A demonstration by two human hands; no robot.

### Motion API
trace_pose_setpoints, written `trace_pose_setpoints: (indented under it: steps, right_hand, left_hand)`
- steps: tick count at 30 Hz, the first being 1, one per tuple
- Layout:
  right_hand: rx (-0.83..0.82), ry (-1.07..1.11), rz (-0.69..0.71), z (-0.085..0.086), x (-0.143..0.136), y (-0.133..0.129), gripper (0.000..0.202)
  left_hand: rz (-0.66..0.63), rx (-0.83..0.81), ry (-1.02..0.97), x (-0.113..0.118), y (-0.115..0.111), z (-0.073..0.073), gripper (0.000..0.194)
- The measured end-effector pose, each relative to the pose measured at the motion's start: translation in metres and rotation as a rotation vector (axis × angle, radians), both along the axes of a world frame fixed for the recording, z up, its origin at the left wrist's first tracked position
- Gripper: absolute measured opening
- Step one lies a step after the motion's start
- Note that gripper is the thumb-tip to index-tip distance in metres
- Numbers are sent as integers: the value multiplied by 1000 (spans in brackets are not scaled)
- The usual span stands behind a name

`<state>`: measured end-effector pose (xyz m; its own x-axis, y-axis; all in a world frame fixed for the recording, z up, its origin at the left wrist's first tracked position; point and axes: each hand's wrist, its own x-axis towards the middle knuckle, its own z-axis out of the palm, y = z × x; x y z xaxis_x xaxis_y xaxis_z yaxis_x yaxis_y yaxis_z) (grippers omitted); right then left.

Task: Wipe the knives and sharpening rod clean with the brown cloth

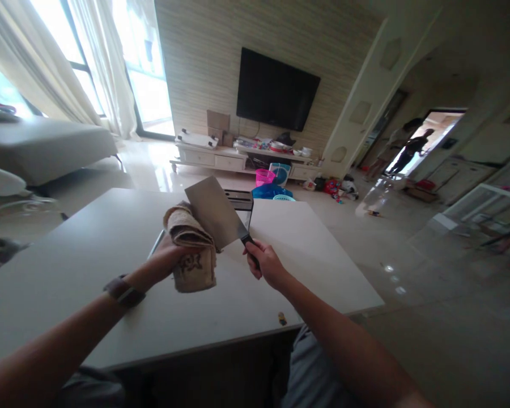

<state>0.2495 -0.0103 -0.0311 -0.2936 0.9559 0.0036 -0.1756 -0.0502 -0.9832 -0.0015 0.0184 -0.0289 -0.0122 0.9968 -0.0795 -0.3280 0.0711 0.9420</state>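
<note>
A cleaver (pixel 216 212) with a broad rectangular blade and a dark handle is in my right hand (pixel 266 262), its fingers wrapped round the handle. The blade tilts up and to the left. My left hand (pixel 170 252) grips a folded brown towel (pixel 195 275) with a dark printed pattern. The towel's rolled upper part lies right against the blade's left edge, and its lower part hangs down. Some of my left fingers are hidden by the cloth. Both hands are above a white table (pixel 323 255).
A dark slotted box-like object (pixel 240 198) stands at the table's far edge, behind the blade. A small yellow and black item (pixel 282 318) lies near the front edge. Beyond are a pink basket (pixel 264 177), a blue tub (pixel 272 191) and a TV cabinet (pixel 229 163). Two people (pixel 410 150) stand near the doorway.
</note>
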Motion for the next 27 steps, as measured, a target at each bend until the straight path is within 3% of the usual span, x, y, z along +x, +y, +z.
trace_pose_setpoints:
  steps: [4, 9, 15, 27]
  right_hand:
    - [-34, 72, -46, -2, -1, -2, 43]
    - [-25, 88, -52, -11, -20, -7, 45]
    - [-2, -37, -34, -23, -37, -15, 47]
    - [59, -45, 33, -7, -9, 0, 42]
  left_hand:
    - [28, -40, 6, -3, 0, 1, 48]
    - [-90, -210, -192, 23, -16, -4, 33]
    - [-81, -150, -201, 46, -32, -10, 36]
    - [-78, 47, 109, 18, -10, -3, 56]
